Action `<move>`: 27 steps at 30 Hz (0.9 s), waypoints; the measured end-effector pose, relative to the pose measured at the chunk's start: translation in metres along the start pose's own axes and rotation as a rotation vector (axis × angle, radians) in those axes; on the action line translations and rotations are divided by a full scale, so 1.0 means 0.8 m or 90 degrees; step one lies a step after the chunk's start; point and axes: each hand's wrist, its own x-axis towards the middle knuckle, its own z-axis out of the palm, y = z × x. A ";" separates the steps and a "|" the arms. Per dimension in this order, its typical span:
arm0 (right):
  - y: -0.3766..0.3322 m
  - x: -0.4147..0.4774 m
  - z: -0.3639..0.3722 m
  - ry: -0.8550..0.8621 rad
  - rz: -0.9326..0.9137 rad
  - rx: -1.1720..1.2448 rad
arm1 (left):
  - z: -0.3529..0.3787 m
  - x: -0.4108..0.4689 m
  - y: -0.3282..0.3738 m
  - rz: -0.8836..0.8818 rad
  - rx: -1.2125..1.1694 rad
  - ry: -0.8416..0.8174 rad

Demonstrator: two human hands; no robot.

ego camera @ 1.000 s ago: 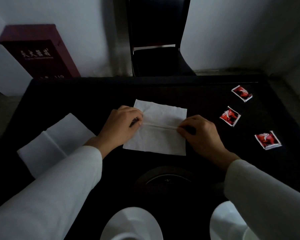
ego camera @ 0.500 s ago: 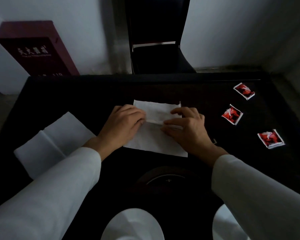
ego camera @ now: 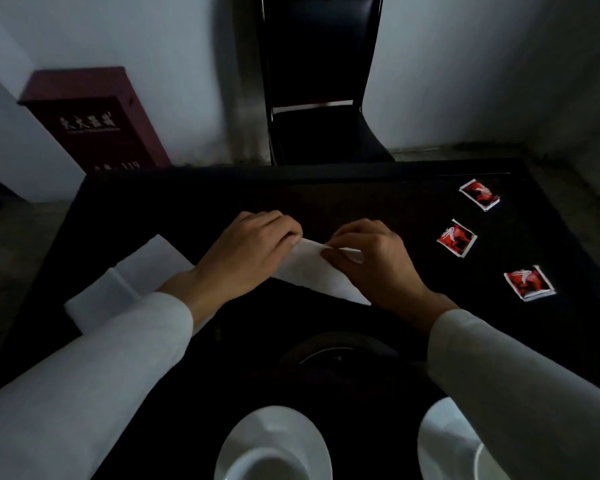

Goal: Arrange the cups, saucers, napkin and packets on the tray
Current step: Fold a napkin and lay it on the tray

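Both arms wear long, plain off-white sleeves of smooth cloth that end in simple unbuttoned cuffs at the wrists, leaving the left hand (ego camera: 253,251) and right hand (ego camera: 374,261) bare.

A black chair (ego camera: 321,98) stands beyond the dark table (ego camera: 187,202); a dark red box (ego camera: 94,123) leans against the wall.

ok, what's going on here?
A person is folding a white napkin on the dark table, left hand and right hand both pinching its upper edge. Three red packets lie loose to the right, another folded napkin to the left. Two white saucers sit at the near edge.
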 end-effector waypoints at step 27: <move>-0.084 -0.138 -0.277 -0.113 0.005 0.237 | -0.206 -0.056 0.264 -0.256 -0.215 0.039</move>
